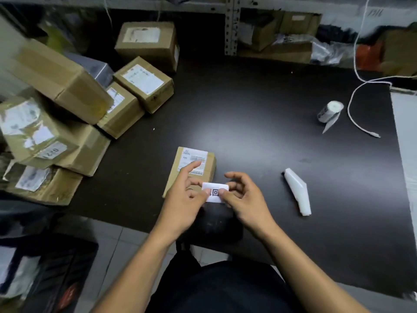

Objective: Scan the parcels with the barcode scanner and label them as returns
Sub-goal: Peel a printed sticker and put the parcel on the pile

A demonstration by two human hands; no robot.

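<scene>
A small cardboard parcel (208,164) with a white shipping label lies on the black table (259,105) near its front edge. Just in front of it, a white sticker (215,192) printed with a square black code is pinched between both hands. My left hand (186,195) holds its left edge, index finger stretched over the parcel's label. My right hand (243,197) pinches the right edge. The white barcode scanner (297,192) lies flat on the table to the right, untouched. A roll of white labels (330,111) sits further back right.
Several taped cardboard parcels (67,105) are piled at the table's left side. A white cable (358,105) loops across the back right. Metal shelving (231,26) with more boxes stands behind the table. Dark bags (45,274) lie on the tiled floor at lower left.
</scene>
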